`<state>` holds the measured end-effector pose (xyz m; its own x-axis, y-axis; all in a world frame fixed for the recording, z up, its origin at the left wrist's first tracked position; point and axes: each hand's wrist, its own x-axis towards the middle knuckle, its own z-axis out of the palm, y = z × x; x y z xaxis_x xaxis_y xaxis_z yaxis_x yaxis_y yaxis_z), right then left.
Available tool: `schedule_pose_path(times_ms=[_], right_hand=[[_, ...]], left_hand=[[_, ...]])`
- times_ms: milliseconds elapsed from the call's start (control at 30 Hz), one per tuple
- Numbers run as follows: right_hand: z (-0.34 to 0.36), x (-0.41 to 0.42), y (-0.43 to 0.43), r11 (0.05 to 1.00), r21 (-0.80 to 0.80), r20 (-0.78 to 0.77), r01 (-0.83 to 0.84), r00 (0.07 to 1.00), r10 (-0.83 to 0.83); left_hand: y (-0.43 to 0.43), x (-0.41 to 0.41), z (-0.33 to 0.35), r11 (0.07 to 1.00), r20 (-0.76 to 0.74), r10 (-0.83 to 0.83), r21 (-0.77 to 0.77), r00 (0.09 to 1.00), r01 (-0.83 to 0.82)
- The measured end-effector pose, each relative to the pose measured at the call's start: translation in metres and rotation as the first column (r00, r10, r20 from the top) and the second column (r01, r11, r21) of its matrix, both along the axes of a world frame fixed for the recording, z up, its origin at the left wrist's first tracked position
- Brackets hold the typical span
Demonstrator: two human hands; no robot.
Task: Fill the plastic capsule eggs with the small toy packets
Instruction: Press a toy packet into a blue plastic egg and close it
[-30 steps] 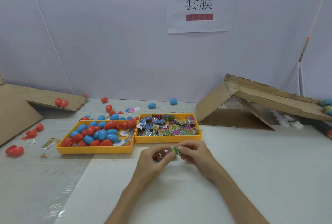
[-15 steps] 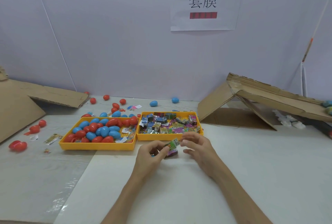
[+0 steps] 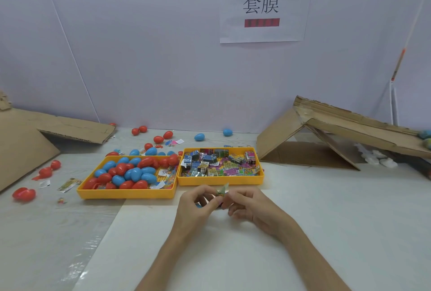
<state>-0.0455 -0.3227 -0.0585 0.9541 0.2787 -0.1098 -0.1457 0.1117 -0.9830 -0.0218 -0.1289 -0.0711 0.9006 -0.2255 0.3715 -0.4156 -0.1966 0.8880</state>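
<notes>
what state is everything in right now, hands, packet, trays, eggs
left hand: pinches the toy packet
right hand: pinches the same packet from the other side
toy packet: held between both hands in front of the trays, not yet in an egg
left tray: holds closed red and blue eggs
right tray: full of packets
red egg, far left: lies open on the table

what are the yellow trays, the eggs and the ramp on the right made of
Yellow trays: likely moulded plastic, smooth and evenly coloured with a thin raised rim. Eggs: glossy hard plastic by the look, with bright highlights. Ramp on the right: brown corrugated cardboard, matte, with ragged torn edges.
</notes>
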Motion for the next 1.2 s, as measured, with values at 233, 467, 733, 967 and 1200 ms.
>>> schedule_pose_path(times_ms=[233,467,733,967,1200], right_hand=[[-0.0009,0.0008,0.0002,0.996,0.082,0.037,0.043,0.998,-0.047],[-0.0016,0.0033,-0.0021,0.976,0.127,0.051,0.175,0.982,-0.183],[-0.0017,0.006,-0.0053,0.967,0.08,0.049,0.241,0.968,-0.245],[-0.0001,0.0066,-0.0071,0.942,0.158,0.034,0.297,0.952,-0.306],[0.0,0.0071,-0.0069,0.935,0.163,0.039,0.314,0.945,-0.324]], left_hand=[[-0.0033,-0.0035,0.0006,0.996,0.021,-0.051,0.075,0.998,0.05],[-0.0013,-0.0007,0.0001,0.999,-0.045,-0.035,-0.015,0.998,0.034],[0.0024,-0.0014,0.0057,0.964,-0.255,0.014,-0.254,0.967,-0.081],[0.0029,0.001,0.0021,0.953,-0.299,-0.006,-0.292,0.954,-0.085],[0.0028,-0.0011,-0.0013,0.968,-0.212,0.001,-0.245,0.977,-0.054]])
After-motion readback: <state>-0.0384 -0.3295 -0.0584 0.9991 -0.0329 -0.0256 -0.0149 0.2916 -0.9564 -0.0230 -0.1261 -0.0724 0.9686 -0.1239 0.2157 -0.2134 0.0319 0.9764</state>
